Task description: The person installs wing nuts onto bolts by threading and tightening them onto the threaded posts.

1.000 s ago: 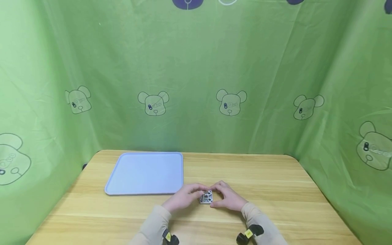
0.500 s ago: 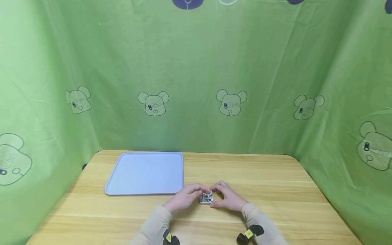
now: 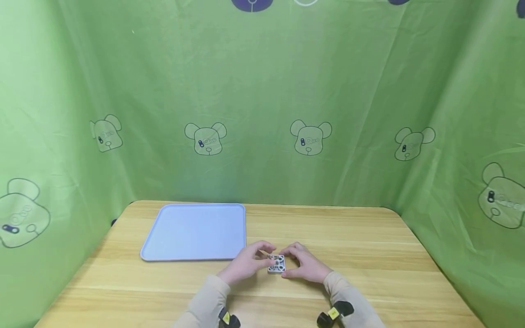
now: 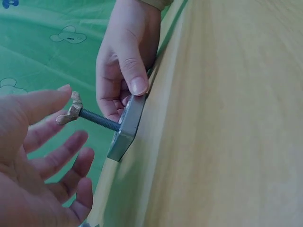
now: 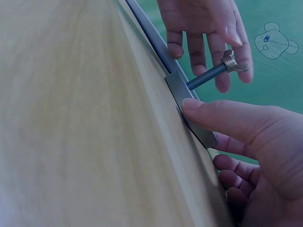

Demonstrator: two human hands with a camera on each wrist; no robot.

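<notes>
A small square metal block [image 3: 276, 272] with round holes lies on the wooden table. From it stands a threaded bolt [image 4: 99, 119], topped by a wing nut [image 4: 72, 111]. My right hand [image 3: 307, 267] holds the block at its right side, thumb on the near edge and fingers on the far edge. Around the wing nut my left hand [image 3: 246, 263] has its thumb and fingers spread apart. The left thumb is very close to the wing nut; whether it touches, I cannot tell.
A pale blue tray [image 3: 197, 232] lies on the table [image 3: 352, 241] at the back left, close to my left hand. Green curtain [image 3: 258, 91] with bear-head prints hangs behind the table and at both sides.
My left thumb and fingers were close together over the bolt and have spread apart; the index finger has lifted away. The right hand and the block have not moved.
</notes>
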